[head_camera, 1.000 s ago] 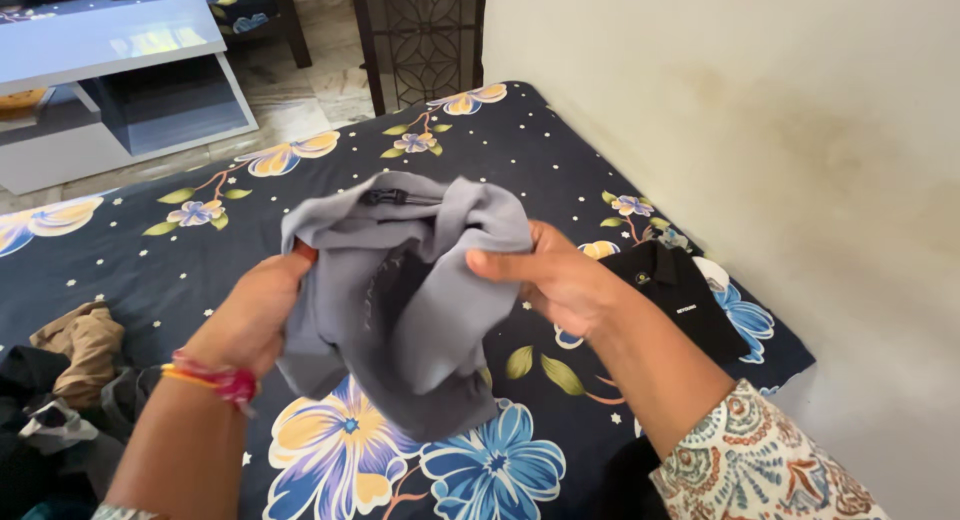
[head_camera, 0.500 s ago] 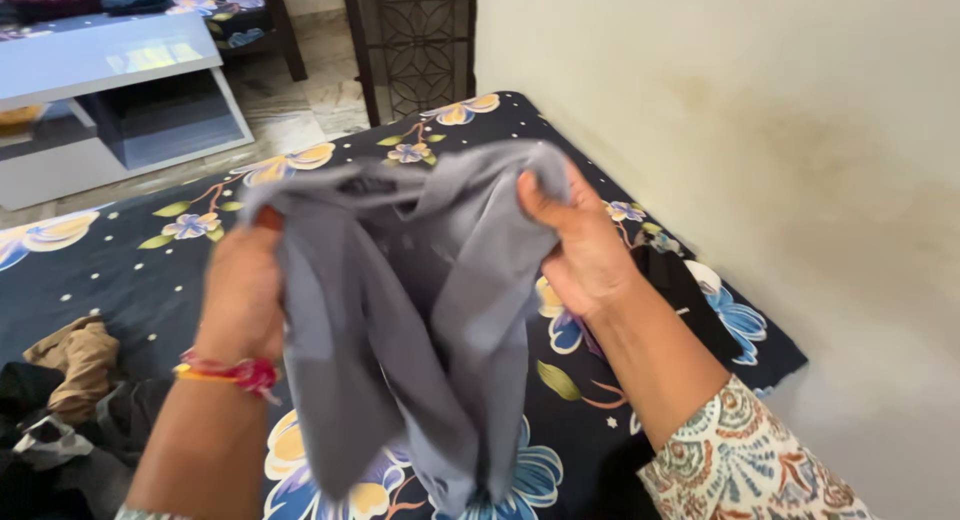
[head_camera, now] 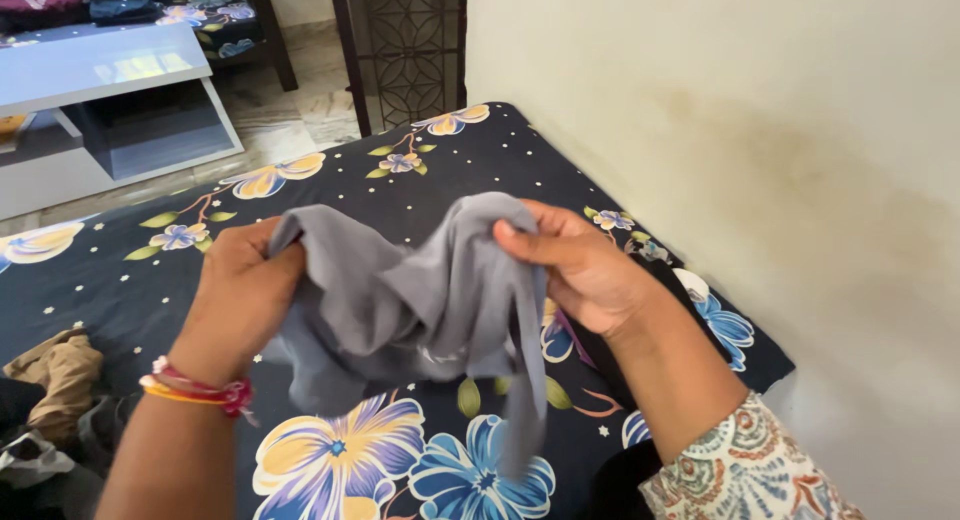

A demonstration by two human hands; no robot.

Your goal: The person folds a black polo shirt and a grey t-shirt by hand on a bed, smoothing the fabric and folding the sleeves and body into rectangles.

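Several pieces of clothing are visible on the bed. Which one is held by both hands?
The grey garment, gripped by the left hand and right hand. The tan garment lies untouched at the left edge.

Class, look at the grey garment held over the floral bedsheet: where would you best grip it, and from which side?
Probably the two upper edges of the grey garment, one from each side, as the left hand and right hand do now. It sags bunched between them and a loose strip hangs below, so a grip on the top edges, pulled apart, should spread it.
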